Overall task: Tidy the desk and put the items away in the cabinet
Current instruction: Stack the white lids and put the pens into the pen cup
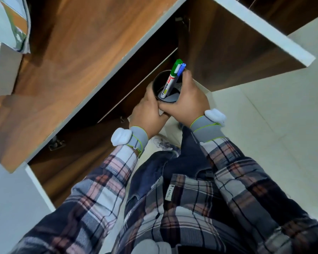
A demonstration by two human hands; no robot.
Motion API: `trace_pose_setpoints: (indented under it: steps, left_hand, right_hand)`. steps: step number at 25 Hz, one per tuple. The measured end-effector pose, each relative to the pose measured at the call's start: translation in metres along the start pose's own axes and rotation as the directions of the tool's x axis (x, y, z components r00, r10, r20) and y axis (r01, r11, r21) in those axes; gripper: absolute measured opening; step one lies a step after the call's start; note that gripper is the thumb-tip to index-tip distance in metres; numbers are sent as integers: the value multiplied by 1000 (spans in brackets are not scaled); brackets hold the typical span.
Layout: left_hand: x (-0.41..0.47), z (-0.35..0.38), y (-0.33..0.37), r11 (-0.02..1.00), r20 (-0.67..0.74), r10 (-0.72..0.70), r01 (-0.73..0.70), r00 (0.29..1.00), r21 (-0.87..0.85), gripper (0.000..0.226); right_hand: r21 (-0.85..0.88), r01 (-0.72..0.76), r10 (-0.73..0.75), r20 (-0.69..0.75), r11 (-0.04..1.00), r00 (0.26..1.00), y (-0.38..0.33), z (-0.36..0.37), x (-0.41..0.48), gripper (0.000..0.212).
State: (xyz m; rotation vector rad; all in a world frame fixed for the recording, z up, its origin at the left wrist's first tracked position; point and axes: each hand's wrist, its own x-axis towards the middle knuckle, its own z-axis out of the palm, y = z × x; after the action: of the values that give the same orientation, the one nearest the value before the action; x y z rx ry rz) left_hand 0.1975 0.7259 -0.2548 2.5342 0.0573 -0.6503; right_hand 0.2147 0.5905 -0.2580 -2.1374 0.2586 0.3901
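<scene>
Beneath the tabletop (77, 57), your left hand (148, 114) and right hand (188, 100) clasp a pen cup (158, 85); tilting it may spill markers (170, 80).

The brown wooden surface (72, 52) carries a pale box (2, 70) at its left edge. Below the surface, the tiled floor (264, 125) bears a shoe (162, 142).
</scene>
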Motion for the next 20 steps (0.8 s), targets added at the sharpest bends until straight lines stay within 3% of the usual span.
trace_pose_setpoints:
  steps: [4, 10, 15, 17, 20]
  left_hand:
    - [-2, 4, -32, 1000, 42, -14, 14, 999, -9, 87]
    - [5, 20, -61, 980, 154, -89, 114, 984, -161, 86]
    - [36, 40, -68, 957, 209, -103, 154, 972, -245, 65]
    - [49, 45, -72, 956, 249, -119, 179, 961, -233, 60]
    - [86, 57, -79, 950, 287, -36, 122, 957, -287, 45]
  right_hand:
    - [-7, -1, 1, -25, 1000, 1000, 9, 36, -12, 79]
    - [49, -29, 29, 3, 998, 1000, 24, 66, -22, 79]
    - [39, -87, 82, 118, 995, 990, 44, 73, 7, 78]
    - [16, -88, 85, 116, 996, 990, 49, 74, 20, 80]
    - [47, -88, 85, 69, 995, 994, 57, 82, 50, 77]
